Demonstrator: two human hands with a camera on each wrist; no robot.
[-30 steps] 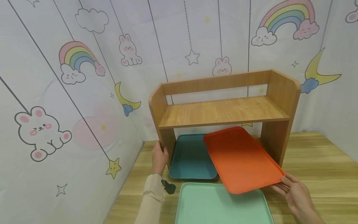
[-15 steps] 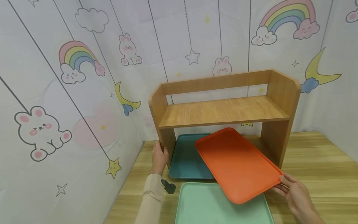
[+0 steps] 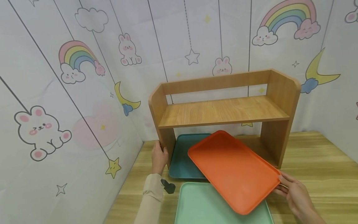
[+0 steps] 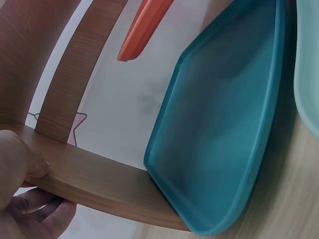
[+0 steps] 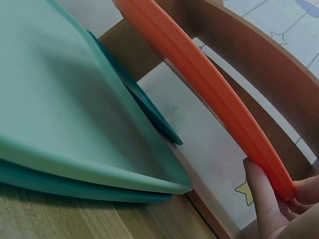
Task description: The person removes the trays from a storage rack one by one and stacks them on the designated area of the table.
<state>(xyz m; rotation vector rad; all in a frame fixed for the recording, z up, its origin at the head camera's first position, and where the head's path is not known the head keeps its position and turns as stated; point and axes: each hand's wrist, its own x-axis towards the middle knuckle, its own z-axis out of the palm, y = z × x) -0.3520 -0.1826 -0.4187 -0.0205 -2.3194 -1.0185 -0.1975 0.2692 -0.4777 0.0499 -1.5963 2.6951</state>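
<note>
With its fingers below and thumb on top, my right hand (image 3: 296,196) pinches the near right corner of an orange-red tray (image 3: 235,171). The tray hangs tilted above a light green tray (image 3: 195,202) and partly over a dark teal tray (image 3: 181,158). My left hand (image 3: 159,158) grips the left side panel of a wooden desktop shelf (image 3: 223,110); the left wrist view shows its thumb and fingers around the panel's edge (image 4: 99,181). The teal tray lies under the shelf against that panel, its right part hidden by the orange-red one.
In the right wrist view, another teal tray (image 5: 89,191) lies under the light green one. The shelf's right side panel (image 3: 275,140) stands just behind the orange-red tray. A patterned cloth wall (image 3: 92,124) closes off the left and back of the wood-grain table (image 3: 321,161).
The orange-red tray has swung left and toward me, covering more of both the teal and light green trays. My right hand has shifted slightly; my left hand stays on the shelf panel.
</note>
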